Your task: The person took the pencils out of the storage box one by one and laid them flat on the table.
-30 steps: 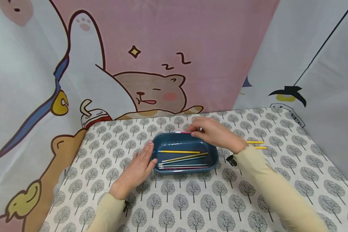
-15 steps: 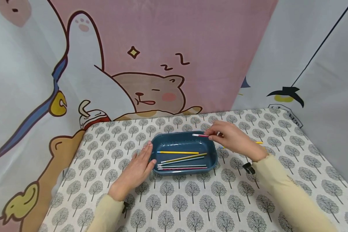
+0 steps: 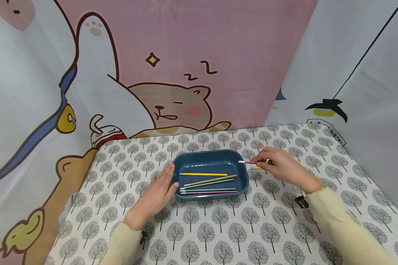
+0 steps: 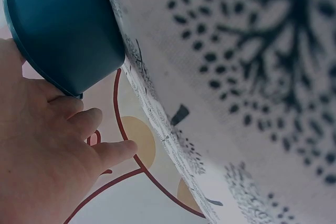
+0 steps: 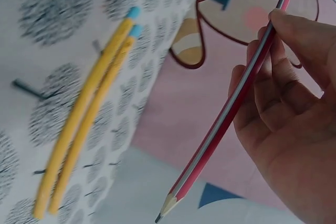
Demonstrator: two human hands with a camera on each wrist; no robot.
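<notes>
Between thumb and fingers my right hand [image 3: 282, 166] pinches a red-and-silver striped pencil [image 5: 228, 111] near its white-tipped end; the sharpened point hangs free in the right wrist view. This hand is just beyond the right side of a dark blue plastic basin [image 3: 205, 155], and the pencil's end overlaps the rim in the head view. My left hand [image 3: 155, 197] rests against the basin's left side with its fingers extended. Inside the basin lie a yellow pencil [image 3: 203, 174] and several thinner pencils [image 3: 209, 190] in gold, teal and red.
Two yellow pencils [image 5: 86, 108] with blue ends lie side by side on the tree-print tablecloth [image 3: 205, 232], right of the basin and partly behind the right hand in the head view. A cartoon-print curtain [image 3: 238, 66] hangs along the table's far edge.
My right hand has moved right, from above the basin's far rim to beyond its right side, carrying the red pencil along. My left hand stays at the basin.
</notes>
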